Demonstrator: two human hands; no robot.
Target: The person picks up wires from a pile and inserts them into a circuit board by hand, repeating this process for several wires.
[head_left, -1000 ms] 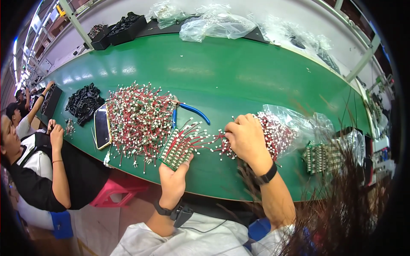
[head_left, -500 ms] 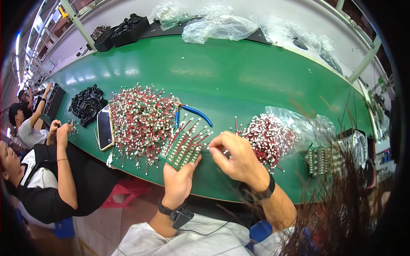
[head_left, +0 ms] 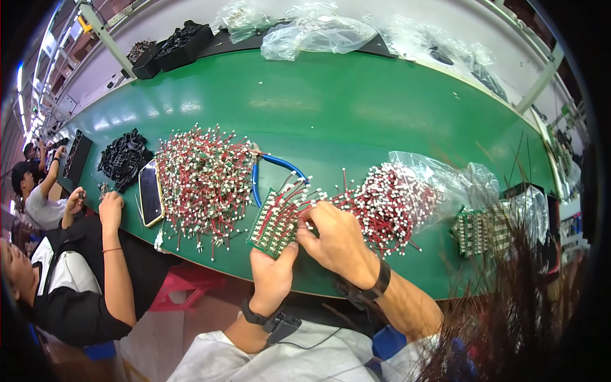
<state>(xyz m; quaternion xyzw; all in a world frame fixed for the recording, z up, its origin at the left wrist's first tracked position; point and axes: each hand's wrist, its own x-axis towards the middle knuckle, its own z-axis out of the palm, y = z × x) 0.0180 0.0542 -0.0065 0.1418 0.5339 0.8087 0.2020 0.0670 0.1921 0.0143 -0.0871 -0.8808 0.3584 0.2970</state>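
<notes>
My left hand (head_left: pixel 272 275) grips the lower edge of a green circuit board panel (head_left: pixel 270 230), thumb on top, tilted above the table's front edge. Rows of small pale parts cover the panel, and red wires with white connectors rise from its far and right sides. At its right edge, my right hand (head_left: pixel 340 239) has thumb and forefinger pinched together; what lies between them is too small to make out. A pile of red wire leads with white connectors (head_left: pixel 388 207) lies just beyond the right hand. Blue-handled pliers (head_left: pixel 280 162) rest behind the panel, their jaws beside a larger wired pile (head_left: pixel 203 184).
A phone (head_left: pixel 151 194) and a heap of black parts (head_left: pixel 125 159) lie at left. A clear plastic bag (head_left: pixel 439 172) and more board panels (head_left: pixel 474 232) are at right. Bagged parts (head_left: pixel 318 38) line the back. A co-worker's hand (head_left: pixel 111 207) works at far left.
My right hand has moved left and down onto the panel's right edge. The panel has turned slightly in my left hand, which stays closed on it.
</notes>
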